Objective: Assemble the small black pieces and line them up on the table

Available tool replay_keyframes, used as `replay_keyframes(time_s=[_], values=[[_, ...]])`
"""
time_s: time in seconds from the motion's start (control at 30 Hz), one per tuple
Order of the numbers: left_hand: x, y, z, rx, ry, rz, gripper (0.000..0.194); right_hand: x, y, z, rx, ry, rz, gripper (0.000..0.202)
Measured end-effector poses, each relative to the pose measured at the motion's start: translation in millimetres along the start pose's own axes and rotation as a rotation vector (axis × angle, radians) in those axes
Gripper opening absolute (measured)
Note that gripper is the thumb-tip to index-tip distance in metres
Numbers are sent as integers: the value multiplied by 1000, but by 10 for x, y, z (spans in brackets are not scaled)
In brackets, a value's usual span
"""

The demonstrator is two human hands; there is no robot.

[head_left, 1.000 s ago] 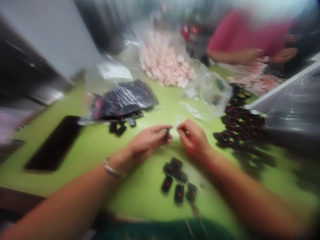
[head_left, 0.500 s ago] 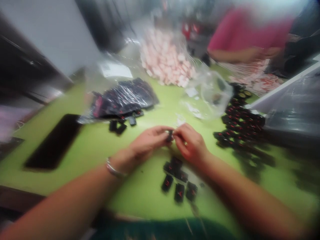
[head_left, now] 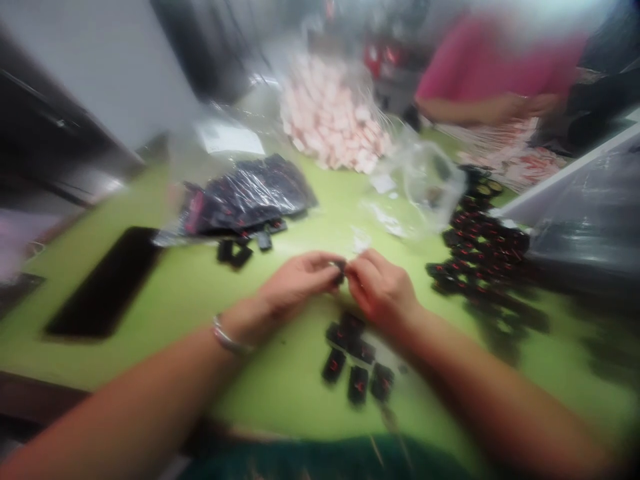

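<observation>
Between thumb and fingers, my left hand [head_left: 303, 280] grips a small black piece [head_left: 339, 269], partly hidden by the fingertips. My right hand [head_left: 383, 283] is closed in a pinch at the right side of that piece; whatever lies in its fingertips is too small and blurred to name. Just below the hands lie several small black rectangular pieces [head_left: 358, 385] with red marks on top. A little scrap of white material [head_left: 359, 240] lies just beyond my fingers.
A clear bag [head_left: 250, 193] of black pieces lies left, near a dark flat slab [head_left: 103, 283]. Behind are a bag of pale pink pieces [head_left: 335, 120] and a crumpled clear bag [head_left: 425, 187]. Black pieces [head_left: 480, 247] are heaped right. A person in pink [head_left: 500, 73] works opposite.
My right hand's fingers have closed in slightly and the gap under its thumb has narrowed. The black piece stays in my left hand, now more covered by fingers.
</observation>
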State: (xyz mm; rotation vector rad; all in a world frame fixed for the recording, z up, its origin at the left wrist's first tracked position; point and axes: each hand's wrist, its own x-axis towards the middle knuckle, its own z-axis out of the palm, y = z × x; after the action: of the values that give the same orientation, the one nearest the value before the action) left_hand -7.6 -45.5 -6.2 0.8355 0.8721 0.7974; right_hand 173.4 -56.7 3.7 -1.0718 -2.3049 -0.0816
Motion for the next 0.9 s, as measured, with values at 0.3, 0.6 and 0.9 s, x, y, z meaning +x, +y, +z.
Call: replay_keyframes(time_s=[0.3,0.6,0.9], values=[[6,-31,49,-204,84,37,28,-43,-46,76,286,142,104,14],[-30,57,90,-283,47,16,29,-93,-133,40,401,191,29,29],[12,90,44,-277,197,80,28,37,564,194,246,90,278,35]])
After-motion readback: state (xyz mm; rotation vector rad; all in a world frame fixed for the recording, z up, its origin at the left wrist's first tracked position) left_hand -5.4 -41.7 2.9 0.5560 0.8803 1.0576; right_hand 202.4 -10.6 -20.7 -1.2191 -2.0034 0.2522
